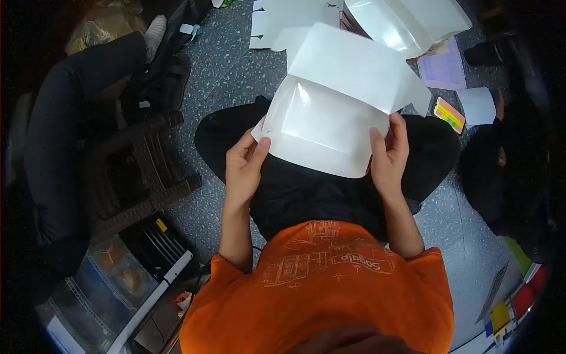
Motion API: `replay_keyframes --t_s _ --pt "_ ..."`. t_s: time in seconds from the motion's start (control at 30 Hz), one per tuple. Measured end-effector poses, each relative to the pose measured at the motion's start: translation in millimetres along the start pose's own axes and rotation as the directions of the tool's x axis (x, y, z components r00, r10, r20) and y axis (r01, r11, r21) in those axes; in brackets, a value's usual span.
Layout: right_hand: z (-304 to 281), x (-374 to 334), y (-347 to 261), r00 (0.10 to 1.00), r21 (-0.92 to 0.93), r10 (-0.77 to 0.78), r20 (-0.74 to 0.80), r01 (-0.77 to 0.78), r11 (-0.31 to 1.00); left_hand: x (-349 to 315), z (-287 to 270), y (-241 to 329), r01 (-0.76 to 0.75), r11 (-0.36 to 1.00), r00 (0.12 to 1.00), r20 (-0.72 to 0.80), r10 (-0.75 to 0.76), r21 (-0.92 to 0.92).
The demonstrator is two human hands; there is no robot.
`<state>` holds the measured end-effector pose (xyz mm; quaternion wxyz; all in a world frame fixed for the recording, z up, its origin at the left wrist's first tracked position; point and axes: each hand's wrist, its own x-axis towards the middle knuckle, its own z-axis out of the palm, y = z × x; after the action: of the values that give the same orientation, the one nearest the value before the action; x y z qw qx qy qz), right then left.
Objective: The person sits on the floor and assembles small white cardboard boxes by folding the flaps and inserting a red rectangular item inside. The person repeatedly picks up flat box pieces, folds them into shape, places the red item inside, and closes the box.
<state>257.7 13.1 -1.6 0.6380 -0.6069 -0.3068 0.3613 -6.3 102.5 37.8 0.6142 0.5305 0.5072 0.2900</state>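
A white paperboard box with a glossy inside rests over my crossed legs, its lid raised and tilted away from me. The side flaps of the lid stick out unfolded. My left hand pinches the near left corner, thumb on the inner side and fingers beneath. At the right wall my right hand grips the box, its thumb over the edge inside and the fingers outside. The underside of the box is hidden.
Beyond the lid lie a flat white cardboard blank and another white box. A purple notebook, a phone and white paper are at right. A brown plastic stool stands left, near a person's dark-clothed leg.
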Motion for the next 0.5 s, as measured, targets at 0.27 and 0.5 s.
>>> replay_keyframes --t_s 0.27,0.5 --pt "-5.1 1.3 5.9 0.993 -0.088 -0.089 0.072 0.095 0.992 8.1 5.6 -15.1 -0.069 0.996 0.997 0.031 0.071 -0.049" --pt "-14.0 -6.5 6.1 0.986 -0.177 -0.072 0.152 0.099 0.979 18.5 14.5 -29.9 -0.141 0.990 0.986 -0.087 0.142 0.024"
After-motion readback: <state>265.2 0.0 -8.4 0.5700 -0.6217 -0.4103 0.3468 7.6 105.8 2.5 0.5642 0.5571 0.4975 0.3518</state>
